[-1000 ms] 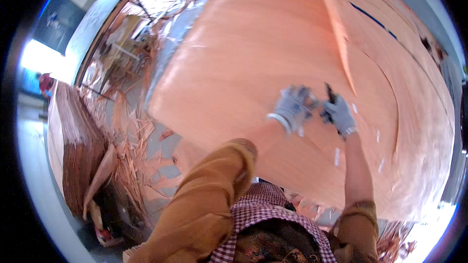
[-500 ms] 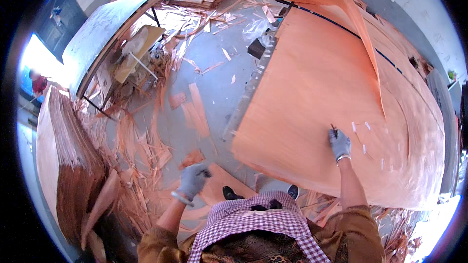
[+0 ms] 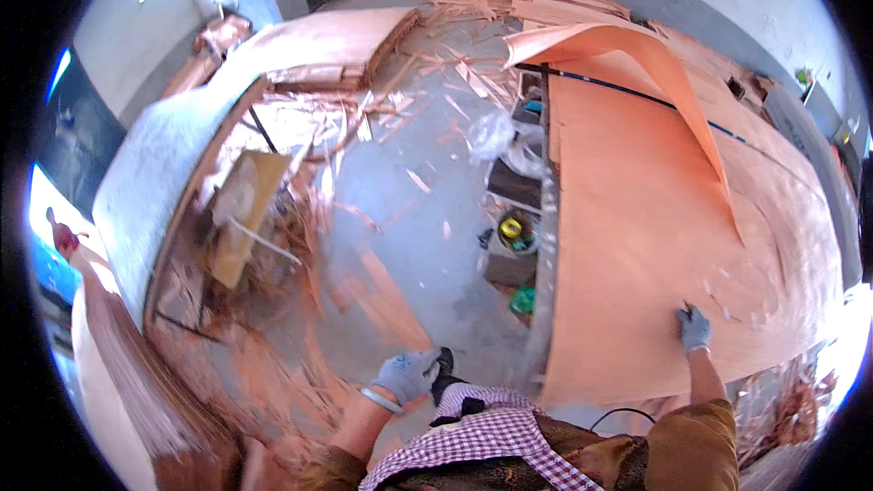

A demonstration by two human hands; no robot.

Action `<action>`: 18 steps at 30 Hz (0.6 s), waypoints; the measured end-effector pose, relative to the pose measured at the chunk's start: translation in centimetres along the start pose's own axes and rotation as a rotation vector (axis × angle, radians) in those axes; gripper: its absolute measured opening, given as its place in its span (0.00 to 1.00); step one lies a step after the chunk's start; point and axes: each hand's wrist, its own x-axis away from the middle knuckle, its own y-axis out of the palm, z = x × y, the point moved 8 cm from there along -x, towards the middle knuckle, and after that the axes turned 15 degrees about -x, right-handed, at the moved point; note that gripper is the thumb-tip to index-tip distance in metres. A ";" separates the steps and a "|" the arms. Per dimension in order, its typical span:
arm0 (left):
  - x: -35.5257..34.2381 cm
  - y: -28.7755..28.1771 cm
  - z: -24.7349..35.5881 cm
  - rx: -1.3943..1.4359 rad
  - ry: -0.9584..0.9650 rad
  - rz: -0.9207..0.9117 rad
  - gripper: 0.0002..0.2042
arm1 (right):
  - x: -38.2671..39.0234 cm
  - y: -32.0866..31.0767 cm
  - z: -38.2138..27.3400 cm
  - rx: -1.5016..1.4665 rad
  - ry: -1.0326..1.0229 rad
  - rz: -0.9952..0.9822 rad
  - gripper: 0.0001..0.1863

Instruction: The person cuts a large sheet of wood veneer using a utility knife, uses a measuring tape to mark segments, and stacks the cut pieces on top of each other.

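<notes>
My right hand (image 3: pixel 695 329), in a grey glove, is over the near part of a large orange-tan wood veneer sheet (image 3: pixel 627 245) on the stack to my right. Its fingers are drawn together around a small dark thing too small to name. Low in front of my body is my left hand (image 3: pixel 406 376), also gloved in grey, beside my dark shoe (image 3: pixel 444 362) and away from the stack. Motion blurs its fingers, and I see nothing held in it. Farther along, a loose veneer sheet (image 3: pixel 637 45) curls up over a long dark bar (image 3: pixel 618 91).
Along the stack's left edge are dark boxes (image 3: pixel 514 184), a container with a yellow item (image 3: pixel 512 227), a green bag (image 3: pixel 523 301) and clear plastic (image 3: pixel 491 134). A pale-topped table (image 3: pixel 164 164) stands left. Veneer scraps (image 3: pixel 382 295) litter the floor; an upright veneer stack (image 3: pixel 127 373) is near left.
The view has swung left, so the veneer stack now lies farther right and the boxes along its edge show. My right hand remains over the sheet; my left hand remains low before my body.
</notes>
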 end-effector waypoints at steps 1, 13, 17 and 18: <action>-0.6 0.1 -2.1 -0.031 -0.003 -0.058 0.14 | 0.9 0.5 1.1 -0.028 0.148 -0.017 0.17; -6.1 9.6 -40.2 -0.040 -0.109 -0.538 0.14 | -0.5 7.2 -2.2 -0.621 0.608 0.284 0.06; -22.8 -1.9 -41.4 -0.085 -0.036 -0.137 0.12 | -2.2 10.7 -16.3 -1.046 0.666 0.342 0.09; -26.3 -5.7 -41.4 -0.113 -0.023 -0.100 0.12 | -3.7 12.8 -20.5 -1.079 0.658 0.272 0.10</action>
